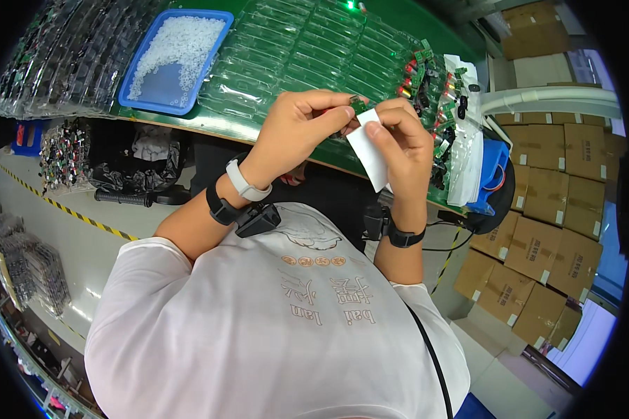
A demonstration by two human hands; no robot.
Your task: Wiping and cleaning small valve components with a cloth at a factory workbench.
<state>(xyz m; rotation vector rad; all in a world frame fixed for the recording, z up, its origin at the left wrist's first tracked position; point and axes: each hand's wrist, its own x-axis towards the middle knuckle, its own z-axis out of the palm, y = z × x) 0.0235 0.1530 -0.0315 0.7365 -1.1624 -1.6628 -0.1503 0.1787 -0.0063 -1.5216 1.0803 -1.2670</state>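
Both hands meet over the near edge of the green table (pixel 248 129). My left hand (pixel 304 126) is closed, thumb and fingers pinching a small green circuit board (pixel 358 105). My right hand (pixel 402 140) grips a white slip (pixel 368 157), paper or cloth, between thumb and fingers, close against the board. Dark parts show just below the board, partly hidden by the fingers. To the right of my right hand lies a heap of green circuit boards with red and black parts (pixel 419 77). Beyond the hands spreads a clear plastic blister tray (pixel 307 56) with rows of long slots.
A blue tray (pixel 126 94) of small white rings stands left on the table. Stacked clear trays (pixel 63 56) fill the far left. More boards lie on a white sheet (pixel 465 167) at right, beside a blue bin (pixel 493 174). Cardboard boxes (pixel 545 195) are piled beyond.
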